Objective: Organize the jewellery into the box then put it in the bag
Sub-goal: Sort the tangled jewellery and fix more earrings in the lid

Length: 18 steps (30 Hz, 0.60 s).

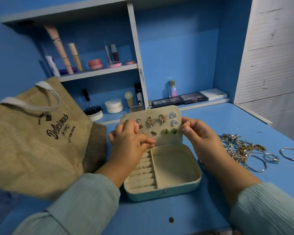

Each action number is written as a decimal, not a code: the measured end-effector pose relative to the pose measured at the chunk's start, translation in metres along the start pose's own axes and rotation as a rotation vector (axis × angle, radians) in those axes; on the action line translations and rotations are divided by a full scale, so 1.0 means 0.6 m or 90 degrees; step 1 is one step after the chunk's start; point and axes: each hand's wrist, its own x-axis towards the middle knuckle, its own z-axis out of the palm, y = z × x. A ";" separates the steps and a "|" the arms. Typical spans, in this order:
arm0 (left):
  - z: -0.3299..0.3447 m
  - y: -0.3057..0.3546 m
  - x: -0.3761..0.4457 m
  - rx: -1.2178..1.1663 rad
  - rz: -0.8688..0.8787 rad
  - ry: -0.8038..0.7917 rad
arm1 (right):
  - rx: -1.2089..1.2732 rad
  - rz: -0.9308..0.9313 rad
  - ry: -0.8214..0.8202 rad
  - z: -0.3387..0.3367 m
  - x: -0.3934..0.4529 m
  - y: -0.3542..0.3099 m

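Note:
A light blue jewellery box (165, 192) lies open on the blue desk, with ring rolls on its left and a bare cream compartment on its right. Its upright cream earring panel (159, 139) carries several pairs: butterflies, triangles, green stones. My right hand (200, 134) pinches the panel's right edge. My left hand (127, 141) covers the panel's left part, thumb and forefinger pinched on something too small to make out. A tangled heap of loose jewellery (241, 148) lies to the right of the box. The beige jute bag (32, 141) stands at the left.
Silver bangles (290, 154) lie at the far right near the desk edge. Shelves behind the box hold cosmetics, jars (114, 106) and palettes (193, 97). A brown cloth (97, 146) sits between the bag and the box.

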 end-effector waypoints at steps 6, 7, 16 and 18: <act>0.002 0.000 0.004 0.001 0.043 0.018 | 0.001 -0.006 0.002 -0.001 -0.001 0.001; 0.003 0.000 0.004 0.003 0.048 0.016 | 0.005 -0.005 0.000 -0.001 -0.003 0.000; -0.003 0.006 -0.002 0.075 0.081 0.038 | -0.005 -0.006 -0.003 -0.002 -0.006 -0.002; -0.004 0.007 -0.004 0.087 0.085 0.040 | -0.007 -0.005 -0.003 -0.002 -0.006 -0.003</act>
